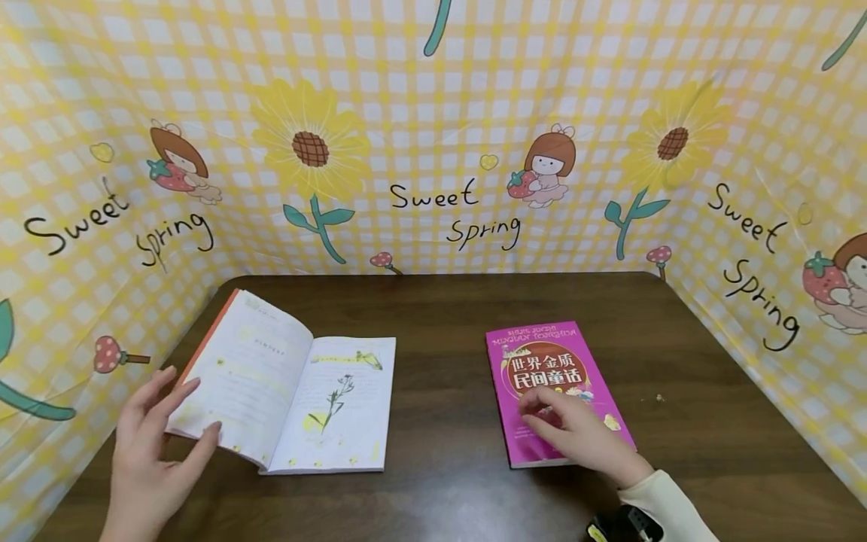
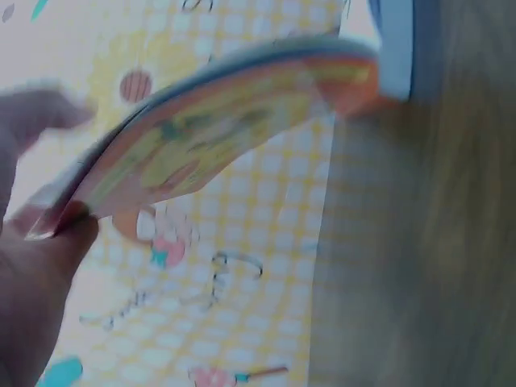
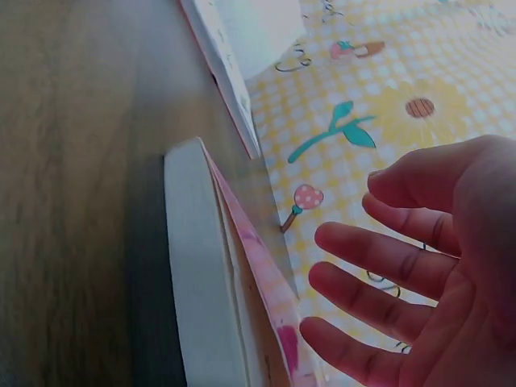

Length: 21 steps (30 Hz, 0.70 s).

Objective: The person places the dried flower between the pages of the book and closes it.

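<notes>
An open book (image 1: 345, 406) with an orange cover lies on the left side of the table. Its left half is raised and curved, with a flower drawing on the right page. My left hand (image 1: 152, 452) pinches the outer edge of that lifted half; the left wrist view shows the bent cover (image 2: 218, 133) from beneath. To the right lies a closed pink book (image 1: 504, 391) with white Chinese lettering. Above its lower half is my right hand (image 1: 572, 429), fingers loosely bent. In the right wrist view, the right hand's fingers (image 3: 379, 250) hold nothing beside the book's page edges (image 3: 201, 266).
The dark brown wooden table (image 1: 440, 361) meets a yellow-checked cloth (image 1: 433, 150) printed with flowers and "Sweet Spring" at its back and sides. A tiny pale speck (image 1: 660, 397) lies right of the pink book. A dark watch-like device (image 1: 623, 523) sits by the right sleeve (image 1: 667, 504).
</notes>
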Tool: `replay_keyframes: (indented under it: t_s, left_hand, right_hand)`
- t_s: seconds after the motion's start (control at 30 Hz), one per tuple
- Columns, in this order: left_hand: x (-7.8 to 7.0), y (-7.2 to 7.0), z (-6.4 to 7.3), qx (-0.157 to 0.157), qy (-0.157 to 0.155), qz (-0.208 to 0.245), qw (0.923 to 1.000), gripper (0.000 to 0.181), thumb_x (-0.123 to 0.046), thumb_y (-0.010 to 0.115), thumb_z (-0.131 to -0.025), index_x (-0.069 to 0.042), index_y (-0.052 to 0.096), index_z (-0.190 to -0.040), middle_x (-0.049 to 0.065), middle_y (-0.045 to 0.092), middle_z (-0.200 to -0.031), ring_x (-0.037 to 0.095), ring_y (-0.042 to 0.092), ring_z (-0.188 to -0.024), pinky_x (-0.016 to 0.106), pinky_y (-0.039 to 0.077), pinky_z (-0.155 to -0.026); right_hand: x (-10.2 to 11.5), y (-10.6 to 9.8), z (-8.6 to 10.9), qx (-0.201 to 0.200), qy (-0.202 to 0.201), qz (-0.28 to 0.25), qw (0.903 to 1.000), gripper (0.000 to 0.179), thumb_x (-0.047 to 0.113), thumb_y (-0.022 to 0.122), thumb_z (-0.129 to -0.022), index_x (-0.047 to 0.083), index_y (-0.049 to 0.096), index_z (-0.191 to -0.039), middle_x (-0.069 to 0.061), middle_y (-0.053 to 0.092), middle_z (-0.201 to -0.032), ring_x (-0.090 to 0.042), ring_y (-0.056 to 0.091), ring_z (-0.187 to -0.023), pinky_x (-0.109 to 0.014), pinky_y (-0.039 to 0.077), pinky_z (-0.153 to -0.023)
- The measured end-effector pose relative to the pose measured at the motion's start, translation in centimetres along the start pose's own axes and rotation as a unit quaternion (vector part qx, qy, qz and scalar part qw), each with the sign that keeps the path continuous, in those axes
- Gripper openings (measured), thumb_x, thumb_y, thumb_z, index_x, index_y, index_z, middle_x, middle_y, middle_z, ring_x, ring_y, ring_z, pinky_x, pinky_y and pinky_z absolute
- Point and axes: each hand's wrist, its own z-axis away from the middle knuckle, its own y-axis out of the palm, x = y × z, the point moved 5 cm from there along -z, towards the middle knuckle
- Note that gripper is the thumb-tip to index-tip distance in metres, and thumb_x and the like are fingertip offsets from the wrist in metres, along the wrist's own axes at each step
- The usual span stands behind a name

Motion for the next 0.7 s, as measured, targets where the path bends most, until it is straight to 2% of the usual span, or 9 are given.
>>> replay_keyframes:
  t_s: [0.03,0.1,0.2,0.27,0.3,0.4,0.5,0.63,0.7]
  left_hand:
    - [-0.4,0.1,-0.2,-0.017,0.013,-0.002,0.9998,0.073,-0.055,0.06,-0.094,0.015,0.06,-0.117,0.017,0.042,-0.147,0.019,0.033,-0.138,0.016,0.03,-0.104]
    - [-1.5,0.6,-0.8,-0.033,0.045,-0.007,0.9984,0.066,-0.048,0.056,-0.098,0.016,0.06,-0.109,0.024,0.043,-0.144,0.018,0.035,-0.136,0.018,0.03,-0.107]
    - [-2.9,1.7,-1.7,-0.035,0.081,-0.001,0.9961,0.058,-0.041,0.05,-0.101,0.017,0.06,-0.106,0.032,0.043,-0.139,0.016,0.037,-0.135,0.017,0.032,-0.105]
    - [-3.5,2.4,-2.2,-0.027,0.087,0.014,0.9957,0.057,-0.039,0.049,-0.102,0.018,0.058,-0.107,0.03,0.043,-0.139,0.015,0.04,-0.134,0.014,0.036,-0.102]
    - [-3.7,2.7,-2.3,-0.023,0.086,0.027,0.9957,0.058,-0.038,0.05,-0.102,0.019,0.058,-0.109,0.027,0.043,-0.14,0.014,0.041,-0.133,0.013,0.039,-0.098]
    - [-3.9,3.5,-2.4,-0.019,0.07,0.074,0.9946,0.056,-0.033,0.053,-0.1,0.021,0.054,-0.113,0.013,0.044,-0.141,0.013,0.045,-0.128,0.008,0.044,-0.085]
    - [-3.7,4.4,-2.0,-0.005,0.045,0.149,0.9878,0.045,-0.013,0.06,-0.093,0.022,0.051,-0.119,0.006,0.048,-0.136,0.015,0.05,-0.123,0.012,0.049,-0.082]
    - [-3.2,5.9,-1.3,0.025,0.022,0.204,0.9783,0.049,0.015,0.064,-0.076,0.021,0.052,-0.122,0.012,0.057,-0.125,0.016,0.056,-0.119,0.015,0.051,-0.082]
    - [-3.2,6.6,-1.0,0.044,0.013,0.194,0.9798,0.053,0.022,0.066,-0.07,0.017,0.056,-0.122,0.012,0.061,-0.119,0.012,0.057,-0.118,0.014,0.051,-0.08]
  right_hand:
    - [0.3,0.2,0.0,0.004,-0.011,0.007,0.9999,0.012,0.007,0.067,-0.095,0.008,0.065,-0.107,-0.001,0.07,-0.102,-0.013,0.065,-0.098,-0.037,0.055,-0.085]
    - [0.8,0.7,-0.1,0.01,-0.031,0.019,0.9993,0.013,0.006,0.068,-0.094,0.008,0.064,-0.106,-0.001,0.069,-0.103,-0.016,0.065,-0.099,-0.04,0.054,-0.087]
    - [1.6,1.4,-0.3,0.022,-0.047,0.038,0.9979,0.014,0.008,0.067,-0.095,0.008,0.063,-0.108,-0.002,0.067,-0.104,-0.017,0.064,-0.1,-0.04,0.053,-0.089]
    - [2.2,2.0,-0.5,0.036,-0.046,0.032,0.9978,0.015,0.011,0.067,-0.096,0.007,0.063,-0.11,-0.002,0.065,-0.104,-0.017,0.062,-0.098,-0.037,0.053,-0.086]
    - [2.5,2.4,-0.6,0.044,-0.047,0.029,0.9975,0.016,0.013,0.066,-0.097,0.008,0.063,-0.112,-0.002,0.064,-0.103,-0.016,0.061,-0.094,-0.035,0.053,-0.083]
    - [3.3,3.7,-1.2,0.07,-0.056,0.023,0.9957,0.02,0.018,0.065,-0.098,0.009,0.062,-0.116,0.0,0.063,-0.108,-0.015,0.059,-0.097,-0.033,0.051,-0.086]
    - [4.2,5.4,-2.0,0.098,-0.075,0.047,0.9913,0.026,0.019,0.065,-0.098,0.01,0.06,-0.122,0.0,0.061,-0.12,-0.015,0.057,-0.111,-0.035,0.048,-0.096]
    - [4.9,7.6,-2.8,0.143,-0.079,0.089,0.9826,0.042,0.02,0.066,-0.097,0.01,0.053,-0.136,-0.006,0.052,-0.14,-0.021,0.045,-0.133,-0.041,0.038,-0.109]
    - [5.1,8.5,-3.1,0.163,-0.071,0.109,0.978,0.052,0.024,0.066,-0.096,0.01,0.048,-0.142,-0.009,0.047,-0.147,-0.024,0.039,-0.138,-0.046,0.034,-0.112]
